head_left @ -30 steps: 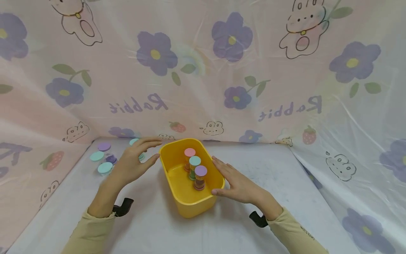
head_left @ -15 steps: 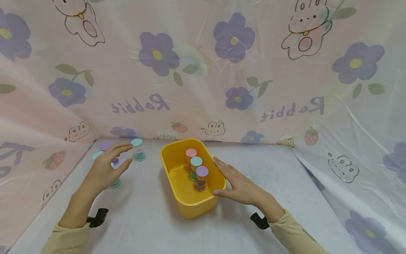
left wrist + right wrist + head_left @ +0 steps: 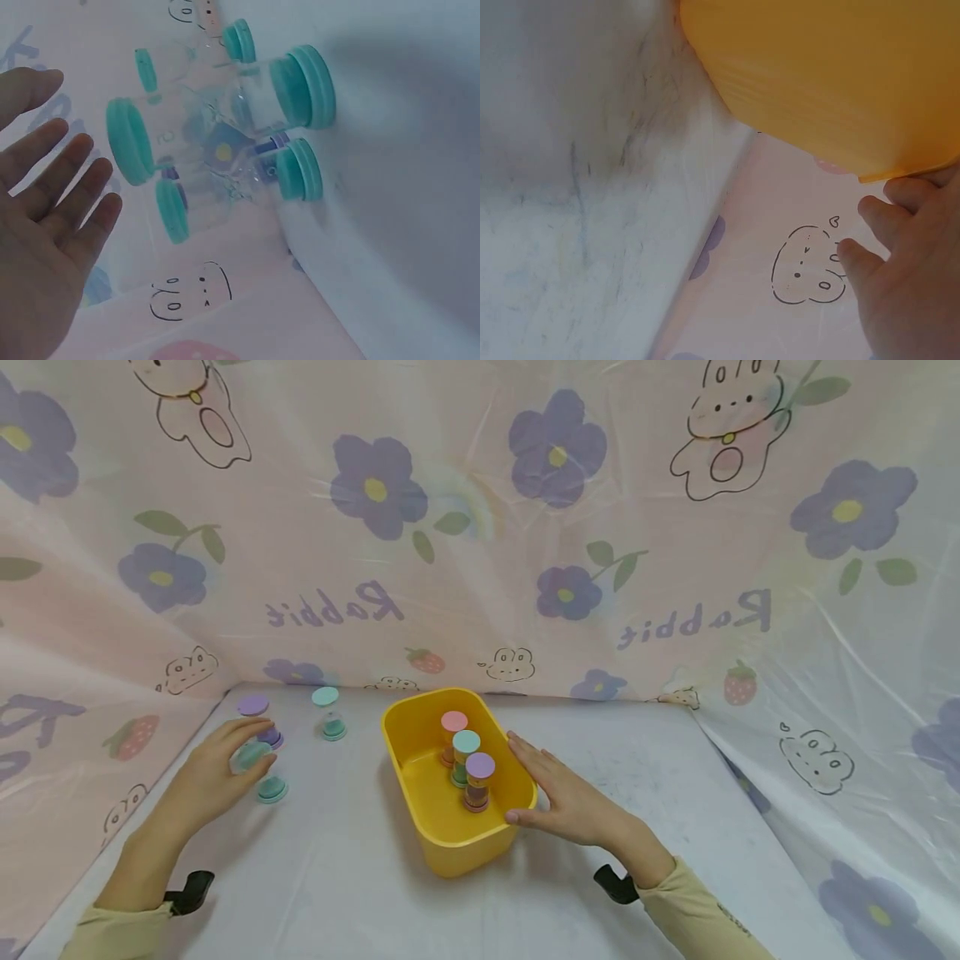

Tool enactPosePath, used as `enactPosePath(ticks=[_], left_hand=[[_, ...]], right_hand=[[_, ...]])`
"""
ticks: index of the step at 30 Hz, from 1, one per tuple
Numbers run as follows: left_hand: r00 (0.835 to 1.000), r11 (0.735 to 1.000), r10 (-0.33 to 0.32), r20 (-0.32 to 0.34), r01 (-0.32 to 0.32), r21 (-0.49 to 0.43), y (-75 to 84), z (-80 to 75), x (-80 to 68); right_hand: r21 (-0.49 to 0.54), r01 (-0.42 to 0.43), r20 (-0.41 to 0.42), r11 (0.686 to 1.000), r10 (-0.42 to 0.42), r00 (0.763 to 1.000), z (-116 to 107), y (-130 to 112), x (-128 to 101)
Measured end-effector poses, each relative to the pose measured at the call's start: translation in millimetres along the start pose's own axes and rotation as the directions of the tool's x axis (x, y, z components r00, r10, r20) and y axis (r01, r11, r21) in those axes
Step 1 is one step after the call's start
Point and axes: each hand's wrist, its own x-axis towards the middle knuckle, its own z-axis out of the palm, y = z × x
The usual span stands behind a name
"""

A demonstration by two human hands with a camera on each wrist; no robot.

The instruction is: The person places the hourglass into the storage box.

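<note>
We are seeing the left hand reaching a teal-capped jar on the table's left, fingers loose, gripping nothing. The right hand, fingers straight, is resting against the yellow bin.

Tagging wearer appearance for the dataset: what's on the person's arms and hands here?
Both arms wear pale beige long sleeves, left sleeve and right sleeve, ending at the wrist. The left hand and right hand are bare, no gloves. A black clip-like mount sits under the left wrist, another black mount under the right.
</note>
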Motion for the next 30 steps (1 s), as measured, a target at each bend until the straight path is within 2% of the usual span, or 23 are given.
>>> enactPosePath(ticks=[4, 11, 19, 30], left_hand=[[0.998, 0.999, -0.041, 0.057, 0.041, -0.005, -8.0, -1.8, -3.8], [0.994, 0.998, -0.062, 0.095, 0.061, 0.017, -18.2, -2.7, -6.4], [0.977, 0.989, -0.147, 0.157, 0.144, 0.026, -26.2, -1.5, -10.0], [0.982, 0.989, -0.148, 0.12, 0.147, 0.024, -25.6, 2.0, -10.1]], right_hand=[[-0.001, 0.002, -0.002, 1.0, -0.002, 1.0, 0.1, 0.5, 0.0], [0.0, -0.016, 0.005, 1.0, 0.016, 1.0, 0.9, 1.2, 0.6], [0.004, -0.02, 0.009, 1.0, 0.02, 1.0, 1.7, 2.1, 0.2], [0.004, -0.014, 0.004, 1.0, 0.014, 1.0, 1.8, 2.6, 0.2]])
